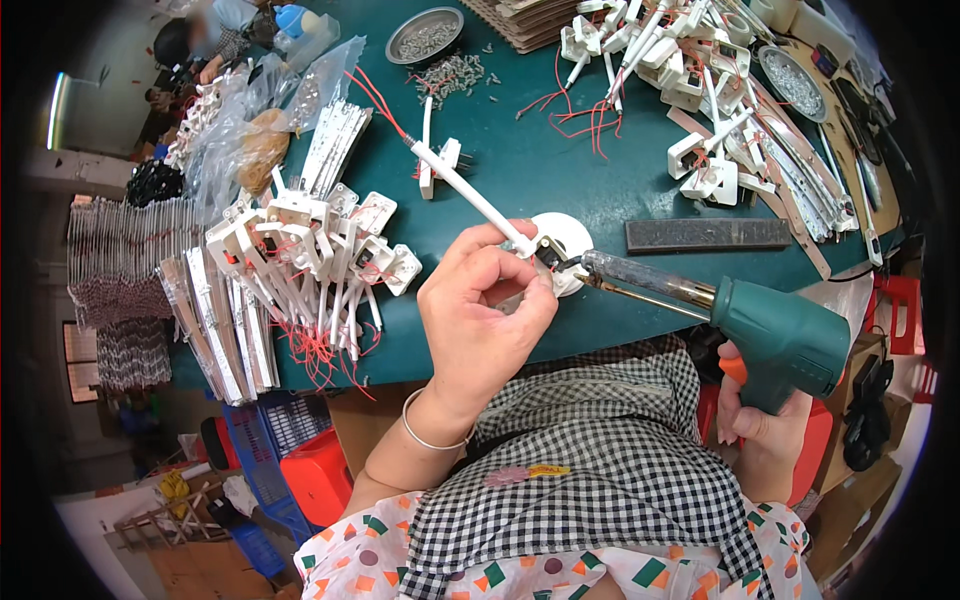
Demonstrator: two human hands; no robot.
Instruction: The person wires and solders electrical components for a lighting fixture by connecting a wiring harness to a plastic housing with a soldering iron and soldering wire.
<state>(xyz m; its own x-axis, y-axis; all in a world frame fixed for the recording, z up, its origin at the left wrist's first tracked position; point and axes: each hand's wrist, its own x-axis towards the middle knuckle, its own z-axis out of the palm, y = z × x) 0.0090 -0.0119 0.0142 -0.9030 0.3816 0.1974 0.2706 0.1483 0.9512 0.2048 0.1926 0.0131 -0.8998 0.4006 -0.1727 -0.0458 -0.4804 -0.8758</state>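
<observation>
My left hand pinches a white plastic part with a long thin tube and red wires trailing from its far end. My right hand grips the handle of a green soldering gun. The gun's metal tip touches the small bracket end of the white part, just above a round white dish on the green table.
A heap of white parts with red wires lies at the left, another heap at the back right. A dark bar, a metal bowl of screws, loose screws and plastic bags sit around. Red and blue crates stand below the table.
</observation>
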